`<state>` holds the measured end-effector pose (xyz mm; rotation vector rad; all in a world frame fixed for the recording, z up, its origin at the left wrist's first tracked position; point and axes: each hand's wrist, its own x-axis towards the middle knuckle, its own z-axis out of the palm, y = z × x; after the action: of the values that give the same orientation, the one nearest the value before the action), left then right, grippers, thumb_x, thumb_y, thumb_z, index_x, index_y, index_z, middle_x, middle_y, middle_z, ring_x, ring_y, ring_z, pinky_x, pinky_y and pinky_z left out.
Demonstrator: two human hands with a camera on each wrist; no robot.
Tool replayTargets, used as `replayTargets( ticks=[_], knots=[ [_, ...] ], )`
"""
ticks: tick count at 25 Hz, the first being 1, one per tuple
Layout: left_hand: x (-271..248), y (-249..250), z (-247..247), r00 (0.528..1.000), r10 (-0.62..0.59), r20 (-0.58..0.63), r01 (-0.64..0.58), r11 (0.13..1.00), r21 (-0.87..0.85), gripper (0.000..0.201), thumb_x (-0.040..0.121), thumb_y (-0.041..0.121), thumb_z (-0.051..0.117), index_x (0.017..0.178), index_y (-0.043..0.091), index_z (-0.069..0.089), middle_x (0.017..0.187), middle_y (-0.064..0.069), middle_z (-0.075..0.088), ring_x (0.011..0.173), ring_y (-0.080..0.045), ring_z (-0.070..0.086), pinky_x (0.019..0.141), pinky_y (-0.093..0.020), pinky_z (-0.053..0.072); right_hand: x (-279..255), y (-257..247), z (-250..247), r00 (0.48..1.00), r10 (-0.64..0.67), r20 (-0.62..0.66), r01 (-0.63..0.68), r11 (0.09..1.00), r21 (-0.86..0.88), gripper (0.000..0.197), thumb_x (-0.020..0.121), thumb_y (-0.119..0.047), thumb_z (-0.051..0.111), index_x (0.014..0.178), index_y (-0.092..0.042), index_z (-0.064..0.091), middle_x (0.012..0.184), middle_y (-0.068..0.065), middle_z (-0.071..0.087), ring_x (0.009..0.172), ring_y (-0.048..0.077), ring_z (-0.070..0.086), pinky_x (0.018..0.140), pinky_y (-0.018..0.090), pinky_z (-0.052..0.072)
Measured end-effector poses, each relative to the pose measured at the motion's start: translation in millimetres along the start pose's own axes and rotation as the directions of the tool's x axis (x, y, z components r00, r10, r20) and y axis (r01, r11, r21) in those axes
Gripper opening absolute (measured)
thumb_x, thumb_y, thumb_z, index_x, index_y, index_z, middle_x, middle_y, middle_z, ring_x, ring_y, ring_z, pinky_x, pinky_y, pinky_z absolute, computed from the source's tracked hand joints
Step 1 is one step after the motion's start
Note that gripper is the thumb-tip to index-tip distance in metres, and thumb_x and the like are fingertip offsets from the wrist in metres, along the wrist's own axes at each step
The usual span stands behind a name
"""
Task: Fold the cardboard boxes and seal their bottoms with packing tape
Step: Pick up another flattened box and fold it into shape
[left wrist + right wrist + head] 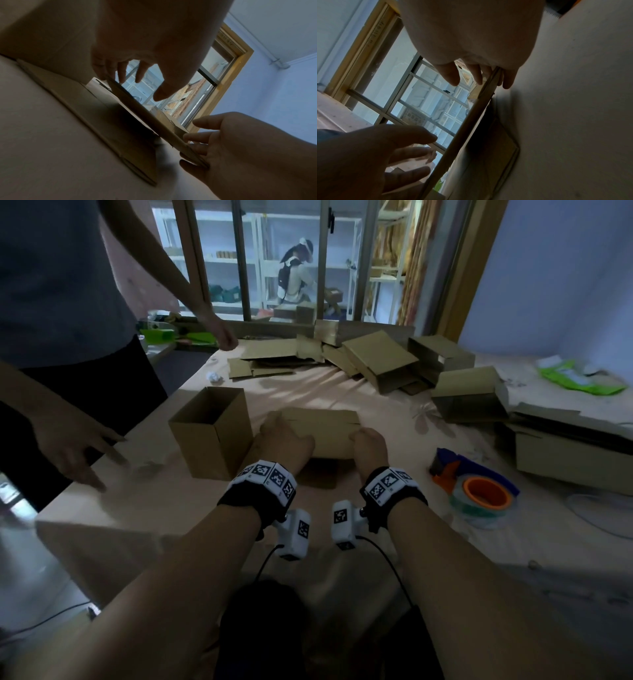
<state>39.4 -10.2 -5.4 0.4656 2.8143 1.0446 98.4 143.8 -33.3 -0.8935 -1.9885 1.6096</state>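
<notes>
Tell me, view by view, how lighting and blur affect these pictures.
Head view: dim room, bright window behind, edges bent by the wide lens. Left wrist view: left hand a dark backlit shape, cardboard shadowed. Right wrist view: right hand backlit, near cardboard edge soft.

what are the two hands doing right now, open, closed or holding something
Left hand: grips the left end of the flattened cardboard box.
Right hand: grips the right end of the same box.
</notes>
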Motion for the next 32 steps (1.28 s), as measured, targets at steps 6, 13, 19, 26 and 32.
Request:
replayTargets(
  ticks=[6, 13, 19, 26, 32],
  knots=[
    [-6.7, 18.2, 6.3, 0.981, 0.153, 0.115, -0.149, 0.988, -0.046, 0.065, 0.081, 0.062, 0.062, 0.132, 0.022, 0.055, 0.127, -0.004, 0.059, 0.110, -0.024, 0.057, 0.095, -0.039, 0.048, -4.4, -11.7, -26.7, 0.991, -0.091, -0.101, 0.088, 0.996, -0.035, 0.033, 0.098, -0.012, 0.047, 0.126, 0.001, 0.059, 0.131, 0.020, 0.057, 0.117, 0.031, 0.056, 0.101, 0.034, 0.044],
    [-17.6, 29.2, 34.3, 0.926, 0.361, 0.108, -0.376, 0.906, 0.195, 0.044, 0.083, 0.038, 0.068, 0.122, 0.019, 0.058, 0.121, -0.008, 0.061, 0.106, -0.029, 0.059, 0.089, -0.040, 0.051, -21.4, -47.5, -44.4, 0.960, -0.200, -0.195, 0.219, 0.972, 0.080, 0.043, 0.088, -0.021, 0.047, 0.128, -0.008, 0.057, 0.106, -0.001, 0.054, 0.095, 0.014, 0.051, 0.093, 0.035, 0.046],
    [-18.2, 27.4, 32.9, 0.909, 0.396, -0.129, -0.382, 0.917, 0.117, 0.025, 0.094, 0.026, 0.050, 0.086, 0.013, 0.068, 0.088, -0.012, 0.070, 0.081, -0.031, 0.064, 0.074, -0.034, 0.050, -33.8, -47.3, -61.0, 0.956, -0.206, -0.207, 0.241, 0.957, 0.159, 0.037, 0.093, -0.017, 0.047, 0.128, -0.017, 0.058, 0.115, -0.003, 0.060, 0.101, 0.014, 0.055, 0.084, 0.028, 0.044],
    [-18.2, 25.5, 17.7, 0.866, 0.444, -0.230, -0.492, 0.841, -0.225, 0.025, 0.099, 0.020, 0.050, 0.102, 0.008, 0.071, 0.094, -0.009, 0.071, 0.086, -0.022, 0.063, 0.074, -0.027, 0.040, -31.9, -28.5, -68.4, 0.963, -0.160, -0.219, 0.183, 0.979, 0.091, 0.039, 0.097, -0.017, 0.045, 0.136, -0.014, 0.053, 0.137, 0.006, 0.053, 0.122, 0.026, 0.053, 0.106, 0.044, 0.042],
    [-18.4, 20.5, 14.9, 0.900, 0.402, -0.168, -0.429, 0.753, -0.498, 0.018, 0.102, 0.019, 0.050, 0.099, 0.010, 0.065, 0.093, -0.004, 0.068, 0.083, -0.011, 0.062, 0.071, -0.025, 0.046, -37.8, -13.9, -82.7, 0.939, -0.069, -0.336, 0.159, 0.955, 0.249, 0.056, 0.095, -0.024, 0.046, 0.149, -0.030, 0.032, 0.134, 0.002, 0.053, 0.111, 0.019, 0.051, 0.098, 0.041, 0.041]
  ],
)
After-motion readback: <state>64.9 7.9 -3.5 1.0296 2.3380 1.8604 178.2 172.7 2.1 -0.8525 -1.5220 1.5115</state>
